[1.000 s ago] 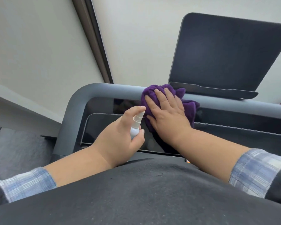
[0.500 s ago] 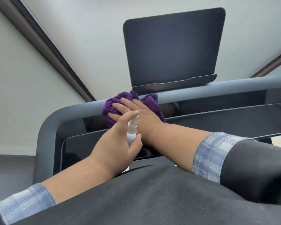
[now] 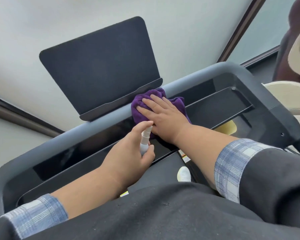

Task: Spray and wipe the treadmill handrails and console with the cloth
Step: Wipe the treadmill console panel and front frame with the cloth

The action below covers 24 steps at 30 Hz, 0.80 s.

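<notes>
Your right-hand fingers (image 3: 146, 105) lie straight and flat across the bunched purple microfibre cloth (image 3: 177, 104), pressing it down, not gripping it. That flat palm spreads the pressure so more of the fabric meets the surface. The cloth sits on the grey rounded front handrail (image 3: 194, 80) of the treadmill, just below the lip of the dark rectangular tablet holder (image 3: 97, 70), and spills onto the glossy black console panel (image 3: 80, 153) behind it.

Your left hand (image 3: 130, 153) is curled round the small white spray bottle (image 3: 145, 142), with the index finger resting on top of the pump and the nozzle pointing toward the cloth. Held that close, just beside your right hand (image 3: 163, 116), it looks ready to wet the next patch without your having to put anything down.

Judging from where the cloth rests, you are working the middle of the front rail, and the curved grey side rail (image 3: 260, 87) on the right looks not yet reached. Keep the spray low and short: the glossy panel is likely to show streaks, and mist could drift onto the holder. One white shoe toe (image 3: 184, 174) shows below, on the dark treadmill deck.
</notes>
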Tool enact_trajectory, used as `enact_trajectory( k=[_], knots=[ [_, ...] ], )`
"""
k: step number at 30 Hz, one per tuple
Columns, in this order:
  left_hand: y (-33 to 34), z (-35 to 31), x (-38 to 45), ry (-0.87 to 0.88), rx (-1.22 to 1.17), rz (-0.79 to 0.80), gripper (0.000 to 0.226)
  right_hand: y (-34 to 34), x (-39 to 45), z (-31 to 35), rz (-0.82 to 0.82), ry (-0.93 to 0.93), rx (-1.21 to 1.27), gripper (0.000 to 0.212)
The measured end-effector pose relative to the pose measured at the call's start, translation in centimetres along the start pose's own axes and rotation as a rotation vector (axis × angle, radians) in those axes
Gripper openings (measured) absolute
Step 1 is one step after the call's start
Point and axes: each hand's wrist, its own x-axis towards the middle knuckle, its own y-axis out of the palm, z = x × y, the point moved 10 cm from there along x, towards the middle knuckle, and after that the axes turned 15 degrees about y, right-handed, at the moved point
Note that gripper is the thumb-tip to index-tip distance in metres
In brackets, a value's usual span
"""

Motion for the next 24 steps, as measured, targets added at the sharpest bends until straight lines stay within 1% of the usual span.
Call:
enact_trajectory(
  k=[6,14,18,22,24],
  knots=[
    [2.7,-2.0,2.8,0.004,0.02,0.048,0.058,-0.5,0.3,-6.1,-0.001,0.073,0.003,0.064],
    [5.6,-5.2,8.2,-0.002,0.086,0.057,0.058,-1.1,0.9,-11.7,0.038,0.002,-0.003,0.062],
    [7.2,-6.4,10.8,-0.021,0.102,0.065,0.06,-1.4,1.3,-13.3,0.051,-0.055,-0.001,0.07],
    [8.9,-7.4,13.1,0.008,0.14,0.094,0.07,-1.7,1.7,-15.7,0.039,-0.055,0.006,0.068],
    [9.3,-7.6,14.0,-0.004,0.157,0.095,0.07,-2.1,1.8,-17.3,0.02,-0.047,0.02,0.063]
  ],
)
